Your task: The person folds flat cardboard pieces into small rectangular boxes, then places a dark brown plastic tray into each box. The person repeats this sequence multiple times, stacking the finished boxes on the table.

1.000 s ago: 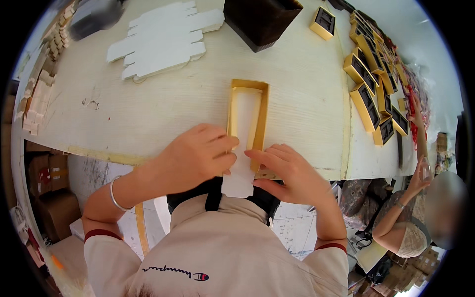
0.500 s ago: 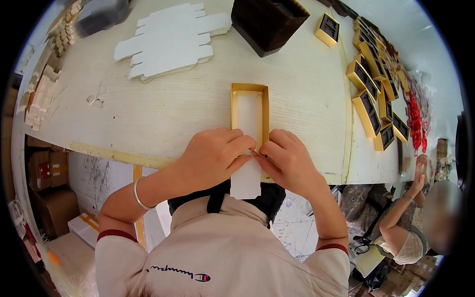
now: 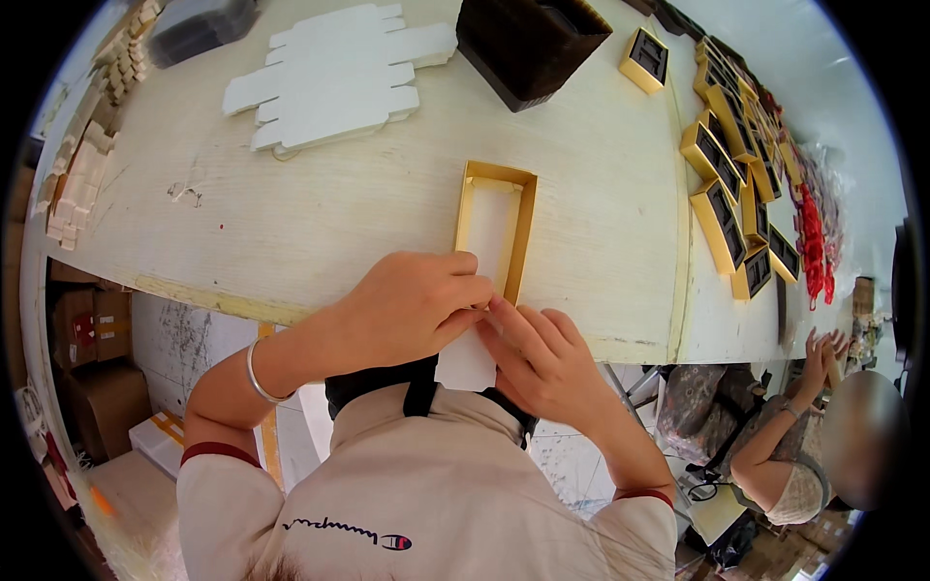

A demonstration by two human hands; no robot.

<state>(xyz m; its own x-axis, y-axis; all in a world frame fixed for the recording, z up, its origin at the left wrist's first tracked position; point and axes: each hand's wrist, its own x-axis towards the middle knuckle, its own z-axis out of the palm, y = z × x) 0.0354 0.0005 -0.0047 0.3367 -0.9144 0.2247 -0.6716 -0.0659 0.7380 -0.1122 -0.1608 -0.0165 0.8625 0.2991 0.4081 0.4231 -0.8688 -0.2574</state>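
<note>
A shallow gold cardboard box [image 3: 524, 237] with a white inside lies open side up at the table's front edge, turned slightly. Its far end and both long walls stand upright. At its near end a white flap [image 3: 463, 366] hangs past the table edge toward my lap, partly covered by my hands. My left hand [image 3: 417, 300] pinches the near left corner. My right hand [image 3: 542, 363] is closed at the near end, thumb and index finger against the folded edge beside the left fingertips. The exact fold between the fingers is hidden.
Flat white box blanks [image 3: 334, 77] lie stacked at the far left. A stack of dark brown trays [image 3: 528, 48] stands beyond the box. Several gold boxes with dark inserts [image 3: 717, 223] are piled at the right. Another person [image 3: 785, 455] works at the right edge.
The box has tilted a little clockwise and its near end is now more covered. My right hand has moved lower and toward the left fingers. The other person's hands have shifted.
</note>
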